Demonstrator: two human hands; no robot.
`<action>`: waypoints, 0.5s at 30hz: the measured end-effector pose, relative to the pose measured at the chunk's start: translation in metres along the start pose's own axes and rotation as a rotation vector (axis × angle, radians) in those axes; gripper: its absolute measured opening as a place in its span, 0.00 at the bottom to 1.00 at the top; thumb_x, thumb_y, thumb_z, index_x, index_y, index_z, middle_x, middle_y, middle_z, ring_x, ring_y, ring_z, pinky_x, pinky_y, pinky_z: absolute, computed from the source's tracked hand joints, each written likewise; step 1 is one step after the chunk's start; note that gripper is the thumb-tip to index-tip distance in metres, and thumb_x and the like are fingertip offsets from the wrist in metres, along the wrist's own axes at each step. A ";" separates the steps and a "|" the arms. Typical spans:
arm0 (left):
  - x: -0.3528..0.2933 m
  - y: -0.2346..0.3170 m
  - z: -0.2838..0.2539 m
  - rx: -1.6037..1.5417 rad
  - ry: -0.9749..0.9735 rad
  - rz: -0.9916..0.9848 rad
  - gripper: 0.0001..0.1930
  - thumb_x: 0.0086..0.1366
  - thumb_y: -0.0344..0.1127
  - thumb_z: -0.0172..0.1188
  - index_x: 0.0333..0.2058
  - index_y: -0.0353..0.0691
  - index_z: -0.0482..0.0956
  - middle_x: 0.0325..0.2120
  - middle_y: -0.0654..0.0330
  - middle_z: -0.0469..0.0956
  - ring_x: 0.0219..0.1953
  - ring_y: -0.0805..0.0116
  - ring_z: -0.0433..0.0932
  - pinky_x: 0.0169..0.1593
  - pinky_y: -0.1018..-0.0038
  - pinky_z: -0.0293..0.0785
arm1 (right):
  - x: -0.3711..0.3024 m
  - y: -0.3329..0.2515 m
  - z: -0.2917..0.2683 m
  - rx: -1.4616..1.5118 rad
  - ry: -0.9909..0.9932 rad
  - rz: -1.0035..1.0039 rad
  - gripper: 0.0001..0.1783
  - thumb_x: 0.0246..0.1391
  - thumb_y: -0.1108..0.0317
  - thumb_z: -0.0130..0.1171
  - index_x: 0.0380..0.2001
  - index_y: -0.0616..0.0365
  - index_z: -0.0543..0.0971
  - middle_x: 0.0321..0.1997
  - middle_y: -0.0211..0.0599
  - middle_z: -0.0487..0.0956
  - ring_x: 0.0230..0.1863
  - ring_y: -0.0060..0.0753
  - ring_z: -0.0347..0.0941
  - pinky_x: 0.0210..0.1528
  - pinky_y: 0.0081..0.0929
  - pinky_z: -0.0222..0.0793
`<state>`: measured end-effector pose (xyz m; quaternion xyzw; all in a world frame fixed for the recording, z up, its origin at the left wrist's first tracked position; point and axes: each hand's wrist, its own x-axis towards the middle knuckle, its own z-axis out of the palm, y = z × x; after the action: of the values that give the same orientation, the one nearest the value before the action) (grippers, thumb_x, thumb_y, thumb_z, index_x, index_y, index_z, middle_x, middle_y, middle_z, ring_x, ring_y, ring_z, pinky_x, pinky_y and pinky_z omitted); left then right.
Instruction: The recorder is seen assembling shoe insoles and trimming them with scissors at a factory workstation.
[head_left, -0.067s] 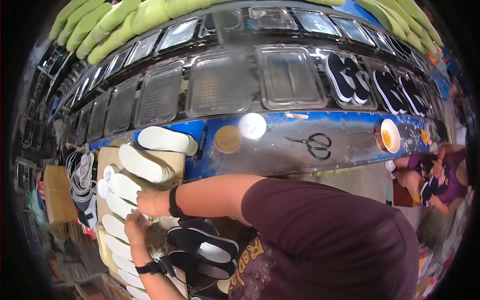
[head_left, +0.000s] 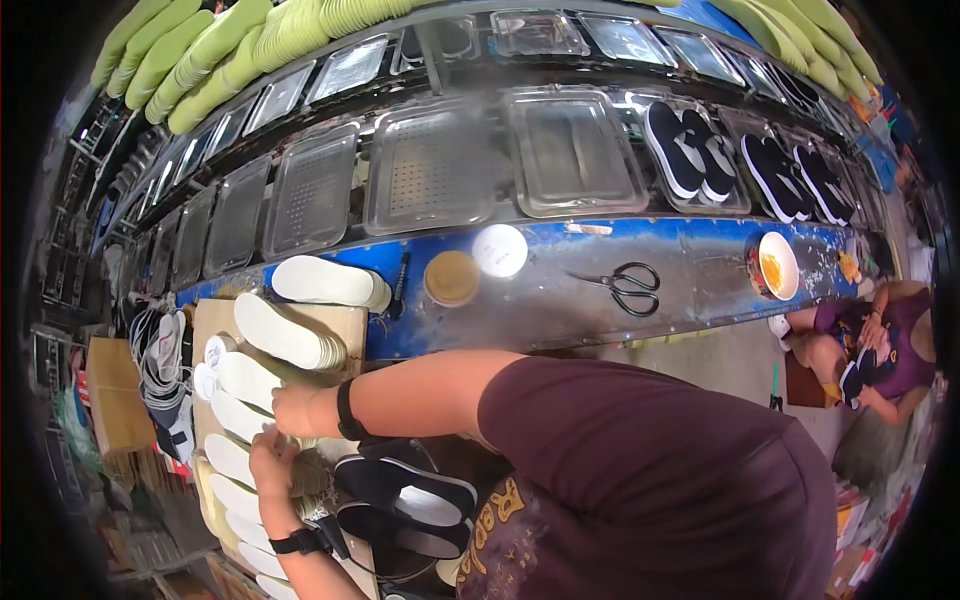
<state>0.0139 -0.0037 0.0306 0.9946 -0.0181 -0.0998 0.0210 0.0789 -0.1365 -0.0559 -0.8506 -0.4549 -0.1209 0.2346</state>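
Observation:
My right hand (head_left: 294,410) and my left hand (head_left: 270,462) are close together over the rows of white insoles (head_left: 240,415) on the board at the left. Both hands look closed, fingertips almost meeting. A small pale thing shows between them, too small to make out. Just beyond the right hand lies another white insole (head_left: 248,378). A pair of black shoes (head_left: 420,490) with pale insides rests beside my left wrist, close to my body.
Scissors (head_left: 634,289), a white round lid (head_left: 500,251), a tan round lid (head_left: 452,278) and a bowl with orange contents (head_left: 775,266) stand on the blue-edged bench (head_left: 560,310). Clear trays (head_left: 580,152) line the rack behind. Another person (head_left: 870,345) sits at the right, holding a shoe.
The whole view has shifted slightly. My hands keep nearly the same place and pose over the insoles.

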 end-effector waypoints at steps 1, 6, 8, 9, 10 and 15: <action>-0.018 0.028 0.067 -0.098 -0.020 -0.061 0.17 0.50 0.36 0.66 0.39 0.36 0.80 0.35 0.48 0.78 0.40 0.49 0.77 0.46 0.60 0.73 | -0.058 0.007 0.027 0.006 -0.104 -0.053 0.08 0.41 0.65 0.58 0.22 0.52 0.85 0.32 0.36 0.81 0.44 0.42 0.72 0.42 0.37 0.70; -0.015 0.014 0.079 0.318 0.294 0.047 0.07 0.60 0.33 0.51 0.29 0.39 0.76 0.28 0.52 0.79 0.36 0.51 0.78 0.36 0.57 0.71 | -0.047 -0.008 0.016 -0.112 0.129 -0.047 0.08 0.39 0.61 0.57 0.19 0.49 0.84 0.30 0.30 0.80 0.43 0.38 0.71 0.43 0.37 0.66; -0.018 0.013 0.067 0.260 0.410 -0.047 0.07 0.60 0.30 0.51 0.30 0.37 0.77 0.27 0.50 0.78 0.35 0.49 0.77 0.36 0.57 0.71 | -0.046 -0.001 0.010 -0.088 0.096 -0.023 0.08 0.40 0.62 0.57 0.20 0.50 0.84 0.31 0.32 0.80 0.43 0.38 0.72 0.42 0.36 0.68; -0.025 0.014 0.061 0.226 0.539 -0.143 0.07 0.60 0.29 0.51 0.30 0.35 0.78 0.27 0.49 0.78 0.34 0.47 0.77 0.36 0.57 0.71 | -0.045 0.004 0.004 -0.050 0.055 -0.020 0.08 0.41 0.63 0.57 0.21 0.50 0.84 0.32 0.33 0.81 0.43 0.38 0.73 0.41 0.35 0.70; -0.031 -0.001 0.047 -0.052 0.668 -0.120 0.09 0.60 0.27 0.52 0.35 0.30 0.78 0.30 0.44 0.78 0.34 0.44 0.76 0.40 0.56 0.72 | -0.037 0.006 -0.004 0.054 0.049 0.085 0.08 0.42 0.65 0.56 0.21 0.52 0.84 0.32 0.37 0.81 0.43 0.40 0.74 0.41 0.38 0.72; -0.160 0.026 0.014 0.015 1.046 -0.230 0.15 0.70 0.34 0.48 0.45 0.27 0.75 0.43 0.42 0.76 0.39 0.43 0.75 0.45 0.59 0.71 | -0.054 0.003 -0.057 0.333 0.494 0.045 0.09 0.50 0.67 0.53 0.32 0.58 0.79 0.36 0.44 0.76 0.42 0.48 0.72 0.46 0.40 0.70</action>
<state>-0.1459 -0.0238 0.0499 0.9072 0.1032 0.4078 0.0091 0.0520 -0.2055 -0.0303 -0.7552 -0.3785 -0.2427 0.4770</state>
